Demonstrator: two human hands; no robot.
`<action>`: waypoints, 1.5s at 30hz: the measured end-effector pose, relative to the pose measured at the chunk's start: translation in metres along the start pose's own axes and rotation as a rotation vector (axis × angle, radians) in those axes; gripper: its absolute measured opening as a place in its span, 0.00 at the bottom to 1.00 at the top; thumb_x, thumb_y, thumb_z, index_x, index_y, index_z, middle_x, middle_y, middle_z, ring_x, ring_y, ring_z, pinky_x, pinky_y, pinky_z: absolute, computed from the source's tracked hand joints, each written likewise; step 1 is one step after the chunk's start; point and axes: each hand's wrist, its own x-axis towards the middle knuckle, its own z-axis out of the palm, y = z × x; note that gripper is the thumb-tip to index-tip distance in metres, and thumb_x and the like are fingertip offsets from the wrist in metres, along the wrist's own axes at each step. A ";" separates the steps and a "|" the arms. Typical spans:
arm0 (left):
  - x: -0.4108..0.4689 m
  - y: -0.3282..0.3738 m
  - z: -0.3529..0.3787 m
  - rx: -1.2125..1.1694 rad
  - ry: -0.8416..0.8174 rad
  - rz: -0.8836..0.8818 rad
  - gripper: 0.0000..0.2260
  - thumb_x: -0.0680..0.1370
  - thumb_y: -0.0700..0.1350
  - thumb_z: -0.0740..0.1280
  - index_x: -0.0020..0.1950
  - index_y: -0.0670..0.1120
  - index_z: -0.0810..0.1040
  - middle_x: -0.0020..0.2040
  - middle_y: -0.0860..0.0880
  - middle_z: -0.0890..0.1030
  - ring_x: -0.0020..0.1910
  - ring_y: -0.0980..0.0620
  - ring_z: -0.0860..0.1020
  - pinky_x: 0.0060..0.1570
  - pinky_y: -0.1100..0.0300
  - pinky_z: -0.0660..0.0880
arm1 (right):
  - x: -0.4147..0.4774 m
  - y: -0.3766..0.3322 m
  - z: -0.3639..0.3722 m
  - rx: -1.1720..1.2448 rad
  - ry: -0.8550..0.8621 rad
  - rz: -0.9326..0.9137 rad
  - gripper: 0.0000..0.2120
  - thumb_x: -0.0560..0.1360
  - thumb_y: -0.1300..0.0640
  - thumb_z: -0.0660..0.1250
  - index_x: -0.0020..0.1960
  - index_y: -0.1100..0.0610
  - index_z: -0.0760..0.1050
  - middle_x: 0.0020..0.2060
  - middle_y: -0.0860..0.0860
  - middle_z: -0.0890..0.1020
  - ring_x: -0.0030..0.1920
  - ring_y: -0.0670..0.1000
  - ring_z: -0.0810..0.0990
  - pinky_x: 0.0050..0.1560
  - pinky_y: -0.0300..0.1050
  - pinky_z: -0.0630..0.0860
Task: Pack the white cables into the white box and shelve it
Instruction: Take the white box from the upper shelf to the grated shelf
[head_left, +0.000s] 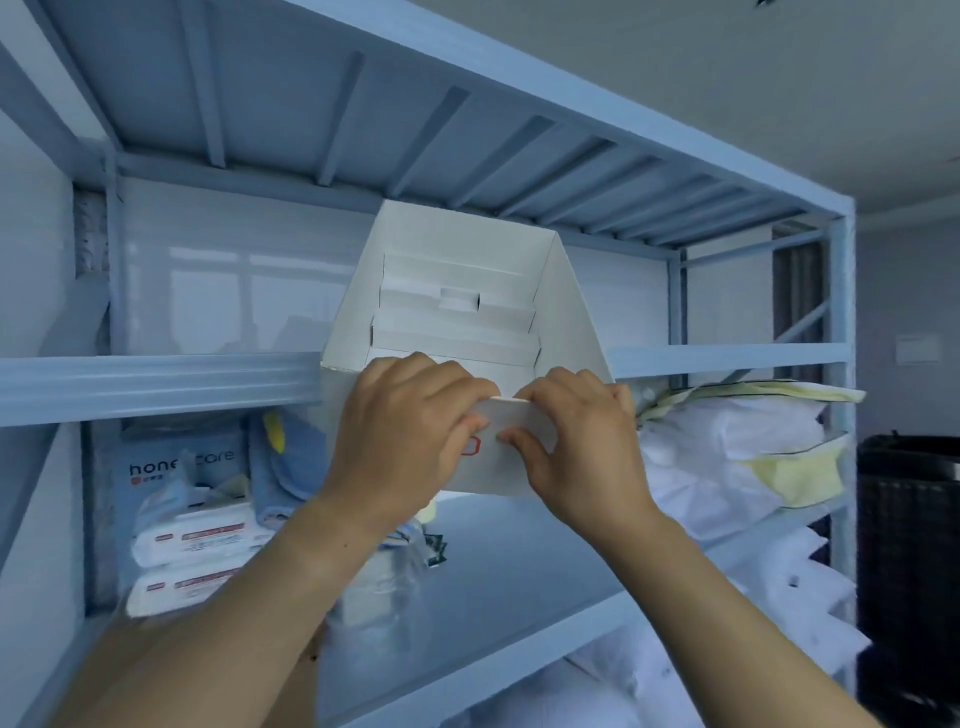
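White box: the white box (457, 270) sat at the centre of the frame, tipped so that its open mouth faced the camera; its far end was up under the ribbed underside of the top shelf (363, 104).
Inside of box: folded white cardboard flaps and a small cut-out slot showed on the inner face.
Near wall: it hung down in front of the blue shelf beam (156, 384) and bore a small red mark (471, 447) on its outer face.
Contact with shelf: I could not tell whether the box rested on the shelf board or was only held against it.
Left hand: the left hand (410, 431) clamped the near wall, fingers curled over its top edge.
Right hand: the right hand (582, 441) gripped the same wall just beside the left, fingers over the edge and thumb pressed to the outer face. The two hands were almost touching.
Lower left: stacked wipe packs (192, 540) lay on the shelf below, with a printed package (176, 467) behind them and a blue cloth (291, 467) beside it.
Right of centre: white and pale yellow bedding (727, 447) in plastic was piled on the same shelf.
Far right: a dark basket (909, 519) stood beyond the rack.
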 end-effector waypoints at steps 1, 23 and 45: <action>0.005 0.014 0.010 -0.024 0.003 0.001 0.06 0.68 0.45 0.71 0.44 0.49 0.80 0.37 0.54 0.81 0.37 0.48 0.75 0.41 0.57 0.64 | -0.006 0.013 -0.010 -0.031 -0.005 0.011 0.11 0.63 0.60 0.75 0.41 0.54 0.75 0.35 0.48 0.77 0.36 0.54 0.74 0.37 0.44 0.52; 0.075 0.460 0.180 -0.875 -0.130 0.167 0.16 0.60 0.39 0.79 0.45 0.44 0.79 0.39 0.48 0.81 0.37 0.45 0.79 0.38 0.57 0.66 | -0.248 0.247 -0.332 -0.775 -0.231 0.484 0.12 0.61 0.61 0.76 0.40 0.57 0.76 0.35 0.49 0.77 0.36 0.55 0.73 0.40 0.45 0.59; 0.186 0.746 0.265 -1.481 0.074 0.481 0.14 0.65 0.43 0.77 0.47 0.45 0.79 0.40 0.49 0.80 0.39 0.45 0.79 0.38 0.55 0.68 | -0.318 0.359 -0.521 -1.429 -0.186 0.769 0.12 0.60 0.61 0.76 0.39 0.56 0.76 0.35 0.49 0.78 0.38 0.54 0.74 0.40 0.41 0.52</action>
